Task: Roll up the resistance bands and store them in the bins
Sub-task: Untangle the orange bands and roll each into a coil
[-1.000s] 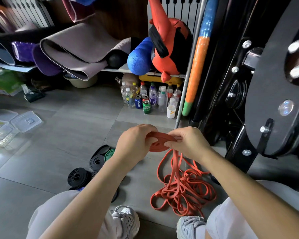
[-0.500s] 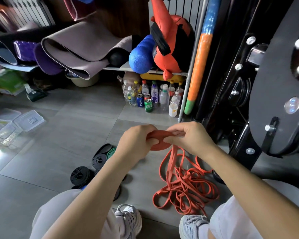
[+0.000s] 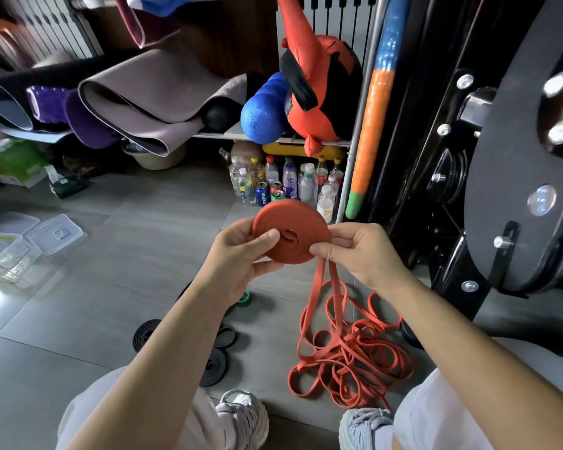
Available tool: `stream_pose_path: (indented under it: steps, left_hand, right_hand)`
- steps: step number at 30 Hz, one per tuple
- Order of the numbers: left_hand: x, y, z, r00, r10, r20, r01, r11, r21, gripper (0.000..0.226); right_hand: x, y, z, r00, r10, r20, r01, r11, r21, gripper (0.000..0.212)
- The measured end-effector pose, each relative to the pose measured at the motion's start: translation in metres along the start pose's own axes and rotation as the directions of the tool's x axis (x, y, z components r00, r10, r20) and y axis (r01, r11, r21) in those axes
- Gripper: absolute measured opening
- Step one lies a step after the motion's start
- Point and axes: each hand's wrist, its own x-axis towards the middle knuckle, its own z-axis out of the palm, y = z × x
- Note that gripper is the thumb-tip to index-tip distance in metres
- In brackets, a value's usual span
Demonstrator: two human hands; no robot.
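Note:
An orange-red resistance band is partly wound into a flat coil (image 3: 293, 227) held up in front of me, its face turned toward the camera. My left hand (image 3: 241, 254) grips the coil's left side, thumb on its face. My right hand (image 3: 359, 251) pinches its right edge where the loose strands leave. The unwound rest of the band (image 3: 345, 355) hangs down into a tangled heap on the floor between my feet. Rolled black bands (image 3: 213, 368) and a green roll (image 3: 243, 298) lie on the floor under my left forearm.
Clear plastic bins (image 3: 4, 254) and lids (image 3: 54, 233) sit on the grey tile floor at left. Bottles and cans (image 3: 283, 186) stand under a shelf of mats and foam rollers. A black gym machine (image 3: 501, 190) fills the right side.
The coil has tilted up from edge-on so its flat face shows, and it looks larger. Both hands rose a little; the hanging strands are pulled straighter.

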Motion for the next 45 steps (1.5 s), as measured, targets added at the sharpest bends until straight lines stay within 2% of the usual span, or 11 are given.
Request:
stream_pose_path:
  steps: [4,6,7,9,11,14,23,28,32,39,45]
  left_hand:
    - [0.001,-0.003,0.005,0.999,-0.025,0.046,0.030,0.993,-0.117,0.039]
    - [0.003,-0.003,0.008,0.993,0.116,-0.009,-0.112,0.980,0.164,0.045]
    - [0.004,-0.003,0.007,0.969,0.247,-0.023,-0.214,0.881,0.421,0.053]
    - [0.004,-0.004,0.004,0.883,0.457,0.103,-0.346,0.488,0.801,0.071]
    - [0.001,-0.009,0.005,0.833,0.465,0.299,-0.413,0.163,0.896,0.072]
    - [-0.001,-0.023,0.011,0.832,0.369,0.415,-0.444,-0.006,0.896,0.045]
    - [0.001,-0.023,0.012,0.947,0.186,0.261,-0.297,0.204,0.933,0.024]
    - [0.001,-0.023,0.015,0.973,0.104,0.207,-0.224,0.194,0.955,0.021]
    - [0.005,-0.011,0.009,0.979,0.123,0.160,-0.197,0.419,0.886,0.021]
    - [0.004,0.001,-0.006,0.984,0.180,0.017,-0.155,0.791,0.592,0.021]
    - [0.000,-0.003,-0.005,0.996,0.072,0.045,-0.070,0.996,-0.061,0.038]
  right_hand:
    - [0.001,-0.002,0.001,0.998,-0.035,-0.055,0.034,0.999,-0.015,0.026]
    - [0.002,0.000,-0.001,0.998,-0.010,-0.060,0.006,0.998,-0.068,0.027]
    - [0.003,0.002,-0.001,0.998,0.017,-0.058,-0.024,0.992,-0.127,0.026]
    - [0.004,0.007,-0.001,0.998,0.062,-0.029,-0.068,0.941,-0.331,0.020]
    - [0.005,0.010,0.002,0.997,0.074,0.005,-0.060,0.841,-0.538,0.018]
    - [0.003,0.012,0.005,0.996,0.067,0.061,-0.011,0.762,-0.648,0.017]
    - [-0.003,0.012,0.003,0.995,0.054,0.083,0.011,0.773,-0.634,0.018]
    - [-0.009,0.013,0.001,0.991,0.072,0.110,0.009,0.798,-0.603,0.018]
    - [-0.009,0.006,-0.004,0.989,0.130,0.069,-0.101,0.939,-0.329,0.021]
    - [-0.006,0.000,-0.009,0.996,0.092,0.015,-0.088,0.985,-0.147,0.027]
    - [-0.004,-0.002,-0.004,0.998,0.049,-0.037,-0.049,0.999,0.018,0.023]
